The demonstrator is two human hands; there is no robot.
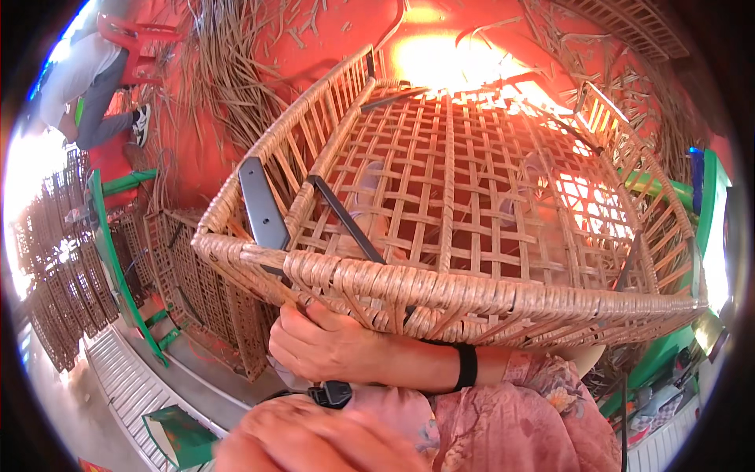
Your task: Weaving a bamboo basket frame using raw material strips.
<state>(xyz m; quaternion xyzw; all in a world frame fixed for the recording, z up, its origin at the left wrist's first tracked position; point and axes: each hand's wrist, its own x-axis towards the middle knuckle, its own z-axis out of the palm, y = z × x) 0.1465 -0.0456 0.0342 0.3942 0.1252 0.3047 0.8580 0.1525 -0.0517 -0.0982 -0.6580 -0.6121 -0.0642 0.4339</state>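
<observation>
A large woven rattan basket (448, 185) with an open lattice base and raised slatted sides lies tilted before me. Its near rim (472, 287) is wrapped in glossy strand. At its left corner sits a dark metal bracket (262, 204); a thin black bar (346, 219) slants inside. My right hand (326, 342), its arm crossing leftward with a black band at the wrist, is closed in a pinch on a strand under the near rim. Low in the picture, my left hand (314, 436) is smeared by motion, its fingers bent and whatever they hold hidden.
Dry strands (228, 71) lie piled on the red floor. Beside a green metal frame (118, 259) at left stand more woven panels (208, 291). Another person (98, 86) sits at the upper left near a red plastic chair (130, 35). Green posts (712, 204) stand at right.
</observation>
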